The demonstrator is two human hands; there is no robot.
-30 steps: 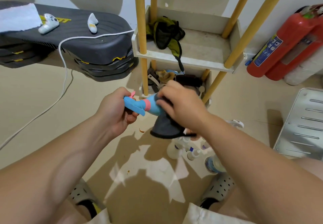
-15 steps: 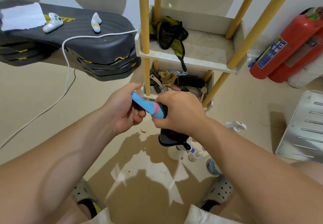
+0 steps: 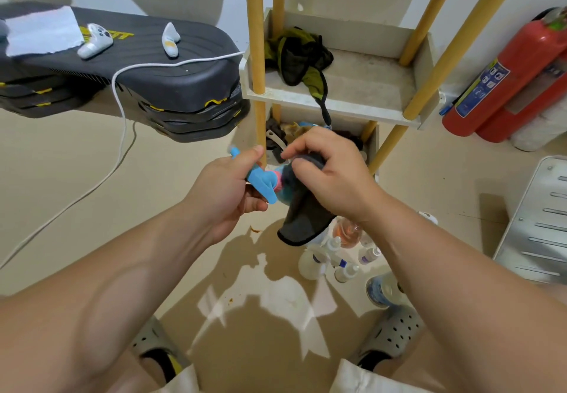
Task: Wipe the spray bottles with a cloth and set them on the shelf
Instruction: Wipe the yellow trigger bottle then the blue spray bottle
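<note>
Centre frame, the left hand point(image 3: 225, 191) grips a blue spray bottle point(image 3: 260, 181) while the right hand point(image 3: 329, 177) pinches a dark cloth point(image 3: 303, 217) round it. More bottles point(image 3: 311, 265), lower right, apparently await wiping and shelving.

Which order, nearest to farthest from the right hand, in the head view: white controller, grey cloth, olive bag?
1. grey cloth: gripped in the right hand.
2. olive bag: on the shelf, above the hand.
3. white controller: far left, on the black platform.
</note>
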